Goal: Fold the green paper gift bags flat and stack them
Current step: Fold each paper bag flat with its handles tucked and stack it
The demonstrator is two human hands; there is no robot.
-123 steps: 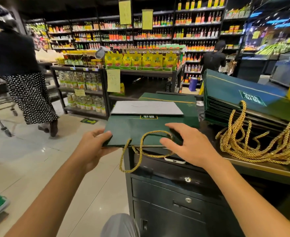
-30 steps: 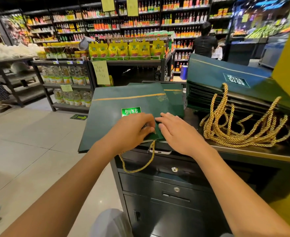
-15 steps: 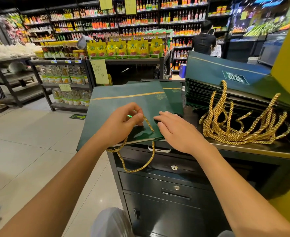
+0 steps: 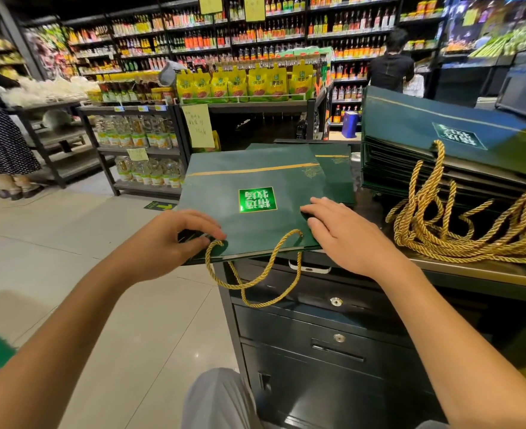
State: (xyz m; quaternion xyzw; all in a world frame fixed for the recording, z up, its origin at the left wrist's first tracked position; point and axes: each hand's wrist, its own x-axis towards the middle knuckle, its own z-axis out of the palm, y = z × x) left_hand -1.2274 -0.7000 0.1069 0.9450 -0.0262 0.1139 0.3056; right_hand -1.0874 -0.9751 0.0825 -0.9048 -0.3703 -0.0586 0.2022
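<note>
**Passer-by:** Where is the bag being worked on?

**Shopper:** Centre of the frame. The dark green paper gift bag (image 4: 249, 178) lies flat on the black metal cabinet (image 4: 332, 342), and its gold rope handle (image 4: 255, 274) dangles over the near edge.

**Passer-by:** And the hands?

**Shopper:** The left hand (image 4: 175, 243) curls over the bag's lower-left corner and pinches it. The right hand (image 4: 348, 239) rests on the lower-right edge with its fingers nearly straight, gripping nothing.

**Passer-by:** What would finish it neatly?

**Shopper:** I'd press the creases down evenly. Then I'd lift it square onto the stack of folded green bags (image 4: 410, 125) at the right of the frame, with the ropes facing the same way.
</note>
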